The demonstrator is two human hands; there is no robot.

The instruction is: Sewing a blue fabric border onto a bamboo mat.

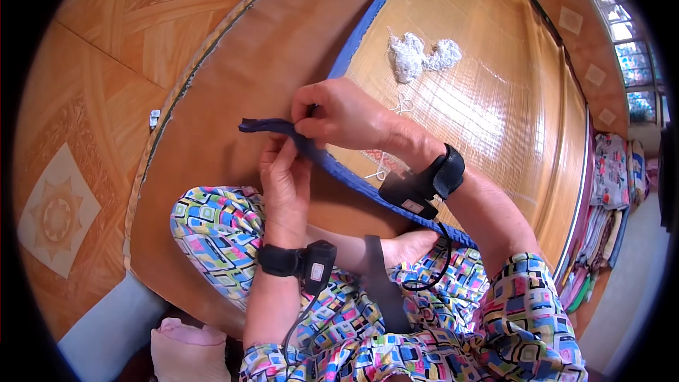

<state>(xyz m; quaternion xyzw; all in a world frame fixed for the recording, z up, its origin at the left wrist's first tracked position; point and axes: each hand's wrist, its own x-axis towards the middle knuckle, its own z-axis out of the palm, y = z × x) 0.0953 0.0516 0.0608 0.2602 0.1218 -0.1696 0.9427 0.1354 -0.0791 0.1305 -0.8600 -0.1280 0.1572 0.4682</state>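
A glossy straw-coloured mat (477, 116) lies before me, edged with a blue cloth binding (345, 175). At the mat's near left corner, a loose end of this binding sticks out to the left, lifted off the surface. My left hand (286, 175) pinches it from below between thumb and fingers. From above, my right hand (339, 116) has its curled fingertips pressed on the binding just beside the left ones. Whether a small thing such as a needle sits in the right fingers cannot be made out.
Two bundles of white thread (407, 58) and a loose white cord (403, 103) lie on the mat. Beneath is a brown sheet (212, 106) on a patterned floor (58, 207). Folded cloths (610, 170) are stacked at right. Cables hang from both wrist straps.
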